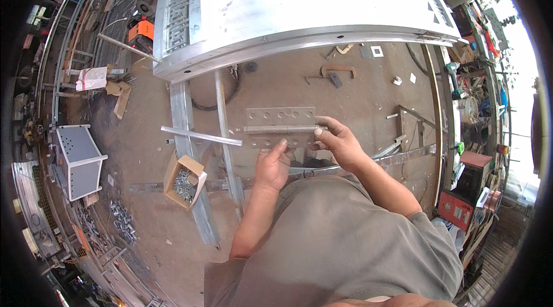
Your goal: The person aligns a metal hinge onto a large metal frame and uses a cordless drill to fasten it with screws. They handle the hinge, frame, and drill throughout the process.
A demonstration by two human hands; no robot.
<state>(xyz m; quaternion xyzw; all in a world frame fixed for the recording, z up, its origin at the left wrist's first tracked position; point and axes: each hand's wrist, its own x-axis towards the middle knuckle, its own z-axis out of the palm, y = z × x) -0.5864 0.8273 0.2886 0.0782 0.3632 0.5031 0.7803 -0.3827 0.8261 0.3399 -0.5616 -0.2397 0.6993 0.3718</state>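
A grey metal hinge (280, 114) is spread flat in front of my body, its two leaves drilled with several round holes and its pin barrel running left to right between them. My left hand (273, 165) grips its near leaf from below, thumb on top by the lower edge. At the right end, my right hand (339, 144) pinches the hinge near the barrel, with the thumb on top and the fingers around the edge. The undersides of both grips are hidden.
A large silver metal panel frame (271, 36) spans the far side. An open cardboard box (196, 196) of screws or bolts stands on a steel beam (203, 223) at left. A C-clamp (338, 69) lies on the floor. A red machine (455, 209) is at right.
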